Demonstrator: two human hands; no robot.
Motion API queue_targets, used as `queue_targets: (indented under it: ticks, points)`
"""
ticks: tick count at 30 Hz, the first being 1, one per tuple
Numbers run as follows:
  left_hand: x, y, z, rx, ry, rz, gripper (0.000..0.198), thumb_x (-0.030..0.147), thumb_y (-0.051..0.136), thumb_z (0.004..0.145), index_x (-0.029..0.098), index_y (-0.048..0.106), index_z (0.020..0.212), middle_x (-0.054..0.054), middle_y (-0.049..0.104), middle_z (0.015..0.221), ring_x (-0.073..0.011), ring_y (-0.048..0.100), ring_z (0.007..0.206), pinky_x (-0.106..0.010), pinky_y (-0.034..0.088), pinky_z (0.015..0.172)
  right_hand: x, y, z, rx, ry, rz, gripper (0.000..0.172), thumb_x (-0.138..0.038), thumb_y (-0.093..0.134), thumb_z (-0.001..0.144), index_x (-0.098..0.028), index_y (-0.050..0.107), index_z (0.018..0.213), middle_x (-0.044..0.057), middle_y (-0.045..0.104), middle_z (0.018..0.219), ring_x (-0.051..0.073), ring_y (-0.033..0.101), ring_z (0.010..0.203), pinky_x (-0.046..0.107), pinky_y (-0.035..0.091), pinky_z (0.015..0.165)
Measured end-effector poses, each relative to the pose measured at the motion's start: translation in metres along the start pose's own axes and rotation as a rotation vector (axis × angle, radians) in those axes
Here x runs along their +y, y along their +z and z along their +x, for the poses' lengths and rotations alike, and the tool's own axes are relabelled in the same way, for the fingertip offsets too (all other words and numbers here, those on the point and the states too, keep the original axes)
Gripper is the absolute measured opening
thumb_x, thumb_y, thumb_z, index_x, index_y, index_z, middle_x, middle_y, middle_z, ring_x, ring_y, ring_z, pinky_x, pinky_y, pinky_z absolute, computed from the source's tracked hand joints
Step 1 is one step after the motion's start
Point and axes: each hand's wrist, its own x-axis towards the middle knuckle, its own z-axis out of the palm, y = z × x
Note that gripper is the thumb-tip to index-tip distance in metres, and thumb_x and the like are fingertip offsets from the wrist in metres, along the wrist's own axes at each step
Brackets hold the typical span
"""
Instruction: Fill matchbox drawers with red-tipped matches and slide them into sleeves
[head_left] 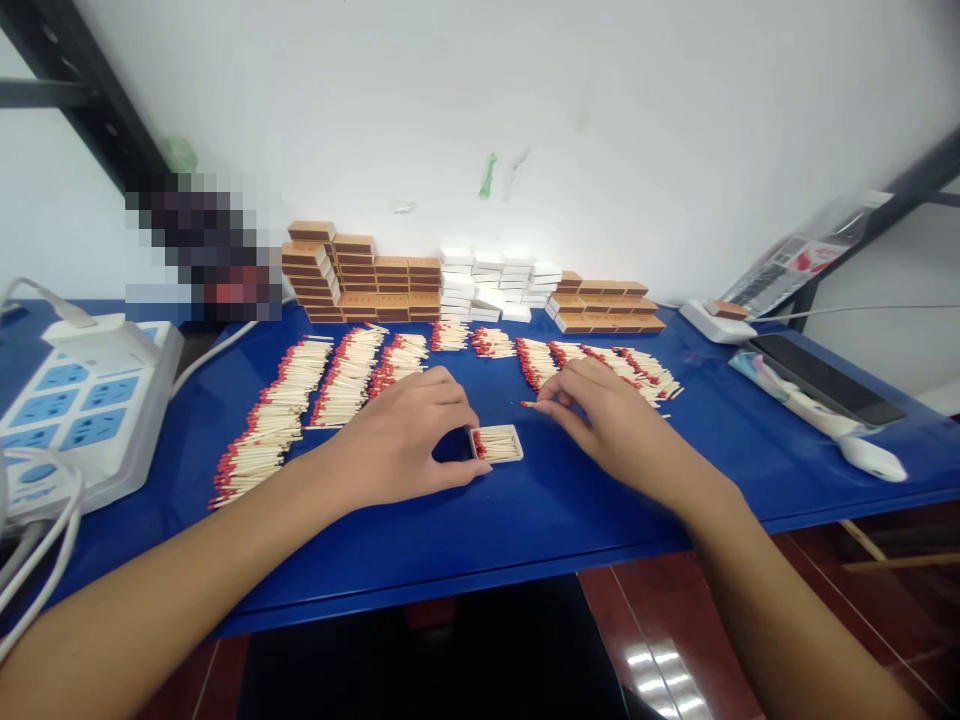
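Note:
My left hand curves around the left end of a small white matchbox tray, thumb at its near corner and fingers at its far side. Red-headed matches lie inside the tray, heads to the left. To the right of it, my right hand pinches a match, its red head pointing left, just above the blue table. Rows of loose matches spread on the left, and more match rows lie beyond my right hand, which partly hides them.
Along the wall stand stacked brown matchboxes, white trays and more brown boxes. A power strip with cables sits at left. On the right are a phone, a white packaged item and a plastic bottle.

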Motion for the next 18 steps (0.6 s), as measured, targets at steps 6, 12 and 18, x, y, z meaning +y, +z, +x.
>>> queue_targets:
  ticks: [6,12,18]
  points:
    - [-0.001,0.001,0.0,0.007,0.022,0.018,0.029,0.044,0.082,0.096,0.016,0.078,0.103,-0.007,0.073,0.099,-0.0253,0.065,0.101,-0.04,0.055,0.089,-0.047,-0.002,-0.001,-0.011,-0.082,-0.046,0.013,-0.023,0.057,0.111,-0.022,0.064,0.101,0.008,0.068,0.101,0.026,0.063,0.095,0.042,0.052,0.086]
    - [-0.001,0.001,0.0,0.009,0.029,0.036,0.03,0.044,0.082,0.096,0.015,0.078,0.1,-0.007,0.072,0.098,-0.0255,0.064,0.1,-0.041,0.055,0.088,-0.06,0.004,0.002,-0.029,-0.154,-0.085,0.021,-0.024,0.054,0.112,-0.019,0.068,0.098,0.009,0.067,0.095,0.027,0.063,0.091,0.042,0.052,0.082]
    - [0.001,0.001,0.001,-0.005,-0.007,0.001,0.028,0.044,0.083,0.095,0.018,0.078,0.101,-0.007,0.074,0.101,-0.0262,0.066,0.104,-0.041,0.055,0.091,-0.015,-0.011,0.0,0.04,0.003,0.082,0.014,-0.03,0.062,0.109,-0.024,0.072,0.101,0.005,0.066,0.092,0.024,0.062,0.088,0.037,0.05,0.078]
